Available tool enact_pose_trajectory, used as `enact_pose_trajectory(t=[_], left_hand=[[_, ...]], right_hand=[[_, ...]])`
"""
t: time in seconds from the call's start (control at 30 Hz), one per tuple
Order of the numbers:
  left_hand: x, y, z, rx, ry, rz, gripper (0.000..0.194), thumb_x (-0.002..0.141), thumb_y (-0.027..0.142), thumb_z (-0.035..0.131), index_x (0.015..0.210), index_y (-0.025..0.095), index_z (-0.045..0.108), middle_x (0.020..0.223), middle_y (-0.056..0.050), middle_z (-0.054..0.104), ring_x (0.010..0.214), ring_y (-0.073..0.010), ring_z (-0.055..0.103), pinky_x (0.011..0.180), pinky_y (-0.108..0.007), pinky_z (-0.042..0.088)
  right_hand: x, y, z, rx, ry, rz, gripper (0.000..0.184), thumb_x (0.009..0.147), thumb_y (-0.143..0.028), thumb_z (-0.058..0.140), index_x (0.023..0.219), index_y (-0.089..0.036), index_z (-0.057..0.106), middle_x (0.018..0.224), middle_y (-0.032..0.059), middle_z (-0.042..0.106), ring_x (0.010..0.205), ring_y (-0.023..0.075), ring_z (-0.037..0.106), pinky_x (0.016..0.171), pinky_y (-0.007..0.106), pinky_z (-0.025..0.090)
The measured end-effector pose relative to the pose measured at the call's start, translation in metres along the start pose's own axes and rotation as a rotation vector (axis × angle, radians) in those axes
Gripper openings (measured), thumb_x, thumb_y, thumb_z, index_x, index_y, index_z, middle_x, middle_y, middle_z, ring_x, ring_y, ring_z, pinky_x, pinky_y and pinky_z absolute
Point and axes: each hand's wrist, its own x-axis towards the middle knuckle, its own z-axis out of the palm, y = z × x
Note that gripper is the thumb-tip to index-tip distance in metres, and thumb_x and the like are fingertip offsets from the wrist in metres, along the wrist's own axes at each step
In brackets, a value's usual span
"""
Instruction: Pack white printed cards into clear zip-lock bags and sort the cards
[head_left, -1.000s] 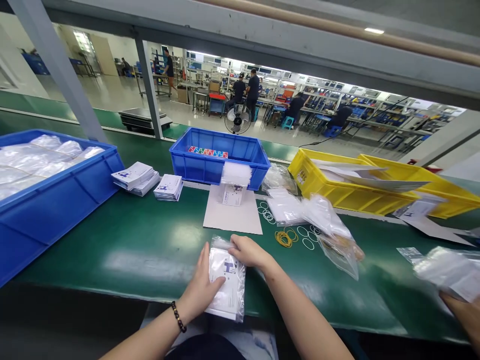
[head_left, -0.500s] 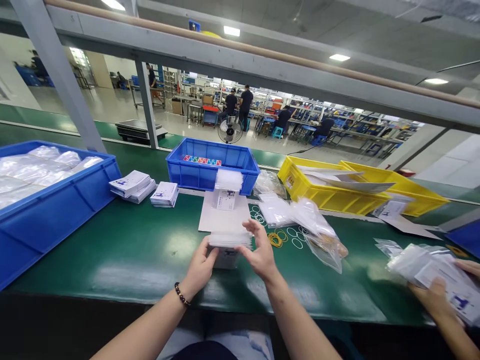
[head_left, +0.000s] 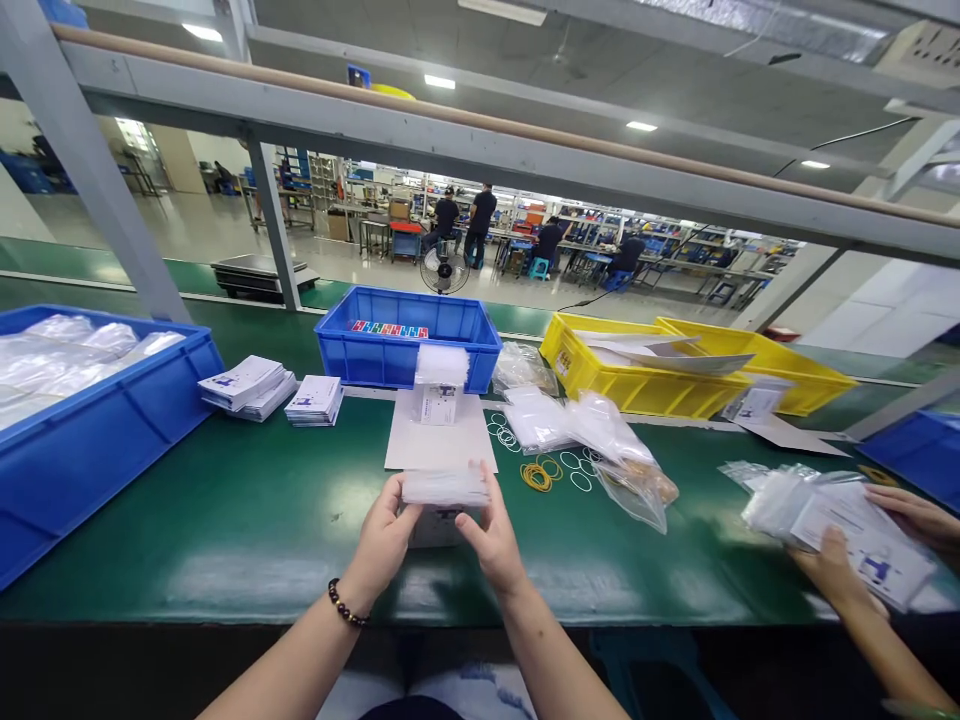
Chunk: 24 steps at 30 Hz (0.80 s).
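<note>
A stack of booklets in clear plastic bags [head_left: 445,488] stands upright on the green bench in front of me, slightly blurred at its top, a purple print showing low on its front. My left hand [head_left: 382,535] grips its left side, thumb in front. Around the right edge, my right hand [head_left: 491,540] has its fingers behind and its thumb in front. Just behind is a white board [head_left: 409,445] with a similar bagged stack [head_left: 439,390] standing on it. Left of that board lie two piles of unbagged booklets [head_left: 244,385], [head_left: 315,402].
Blue bins stand at the left [head_left: 97,440] and back [head_left: 409,360]; yellow bins [head_left: 652,385] hold white sheets. Rubber bands [head_left: 536,475] and plastic bags [head_left: 536,420] lie right of the board. At far right, a co-worker's hands [head_left: 840,575] hold bagged booklets [head_left: 855,530].
My right hand has closed in on the stack's right edge, its fingers earlier raised and apart. The view has shifted slightly, and the co-worker still handles bagged booklets.
</note>
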Motion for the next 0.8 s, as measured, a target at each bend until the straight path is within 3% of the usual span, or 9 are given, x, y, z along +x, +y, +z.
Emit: enact_pose_trajectory(t=[0.17, 0.27, 0.33, 0.37, 0.43, 0.5, 0.57, 0.67, 0.8], left_hand=[[0.003, 0.001, 0.004, 0.005, 0.01, -0.001, 0.026, 0.074, 0.039, 0.06, 0.087, 0.017, 0.057, 0.086, -0.003, 0.064, 0.085, -0.0188, 0.057, 0.081, -0.031, 0.044], [0.005, 0.002, 0.007, -0.065, 0.016, -0.008, 0.027, 0.073, 0.038, 0.062, 0.088, 0.016, 0.058, 0.09, -0.004, 0.065, 0.09, -0.0198, 0.057, 0.084, -0.032, 0.043], [0.006, 0.002, 0.009, -0.117, 0.028, -0.031, 0.027, 0.071, 0.036, 0.063, 0.089, 0.016, 0.06, 0.09, -0.005, 0.066, 0.091, -0.0205, 0.057, 0.085, -0.033, 0.043], [0.005, 0.001, 0.009, -0.139, 0.027, -0.044, 0.027, 0.071, 0.035, 0.063, 0.089, 0.016, 0.06, 0.089, -0.004, 0.066, 0.091, -0.0207, 0.058, 0.084, -0.033, 0.044], [0.004, -0.001, 0.01, -0.158, 0.01, -0.062, 0.023, 0.071, 0.033, 0.062, 0.086, 0.016, 0.061, 0.085, -0.004, 0.066, 0.087, -0.0202, 0.058, 0.081, -0.032, 0.045], [0.003, -0.002, 0.01, -0.147, -0.013, -0.064, 0.018, 0.072, 0.031, 0.06, 0.081, 0.016, 0.061, 0.081, -0.003, 0.066, 0.081, -0.0187, 0.059, 0.077, -0.03, 0.045], [0.006, 0.002, 0.01, -0.115, -0.03, -0.045, 0.014, 0.072, 0.029, 0.058, 0.078, 0.016, 0.061, 0.08, -0.002, 0.066, 0.078, -0.0174, 0.058, 0.075, -0.028, 0.045], [0.027, 0.017, 0.009, -0.073, -0.041, 0.021, 0.013, 0.068, 0.024, 0.059, 0.079, 0.017, 0.062, 0.081, -0.001, 0.066, 0.082, -0.0175, 0.058, 0.077, -0.027, 0.044], [0.084, 0.034, 0.007, -0.078, -0.073, 0.109, 0.016, 0.063, 0.021, 0.06, 0.079, 0.018, 0.063, 0.078, 0.0, 0.065, 0.083, -0.0173, 0.057, 0.078, -0.026, 0.042]], right_hand=[[-0.002, -0.009, 0.0, -0.05, 0.045, -0.045, 0.057, 0.082, -0.031, 0.049, 0.135, -0.021, 0.029, 0.142, 0.0112, 0.036, 0.132, 0.0216, 0.033, 0.11, 0.042, 0.027], [-0.001, -0.01, -0.002, -0.021, 0.066, -0.016, 0.069, 0.077, -0.026, 0.053, 0.138, -0.021, 0.02, 0.142, 0.0121, 0.035, 0.129, 0.0208, 0.038, 0.107, 0.04, 0.032], [-0.001, -0.002, -0.002, -0.039, 0.036, 0.053, 0.075, 0.069, -0.023, 0.06, 0.136, -0.02, 0.025, 0.135, 0.0121, 0.045, 0.12, 0.022, 0.047, 0.102, 0.04, 0.038], [-0.002, 0.004, -0.001, -0.066, 0.013, 0.1, 0.071, 0.065, -0.021, 0.062, 0.13, -0.02, 0.035, 0.127, 0.0112, 0.053, 0.113, 0.0228, 0.053, 0.098, 0.041, 0.041], [-0.005, 0.017, 0.001, -0.132, -0.014, 0.182, 0.044, 0.063, -0.018, 0.062, 0.106, -0.018, 0.056, 0.103, 0.0083, 0.067, 0.095, 0.0239, 0.061, 0.088, 0.041, 0.048], [-0.006, 0.027, 0.003, -0.158, -0.013, 0.203, 0.018, 0.066, -0.02, 0.059, 0.083, -0.018, 0.064, 0.085, 0.0066, 0.07, 0.081, 0.0239, 0.064, 0.08, 0.041, 0.051], [-0.001, 0.029, 0.002, -0.161, -0.014, 0.151, 0.013, 0.07, -0.022, 0.056, 0.078, -0.019, 0.066, 0.082, 0.0063, 0.071, 0.079, 0.024, 0.065, 0.078, 0.04, 0.051], [0.024, 0.019, -0.005, -0.233, -0.014, 0.051, 0.018, 0.071, -0.024, 0.056, 0.084, -0.02, 0.068, 0.085, 0.0058, 0.071, 0.081, 0.0243, 0.064, 0.078, 0.04, 0.05], [0.087, 0.008, -0.017, -0.343, 0.009, 0.022, 0.016, 0.071, -0.025, 0.058, 0.082, -0.02, 0.068, 0.089, 0.0055, 0.071, 0.086, 0.0239, 0.063, 0.083, 0.04, 0.048]])
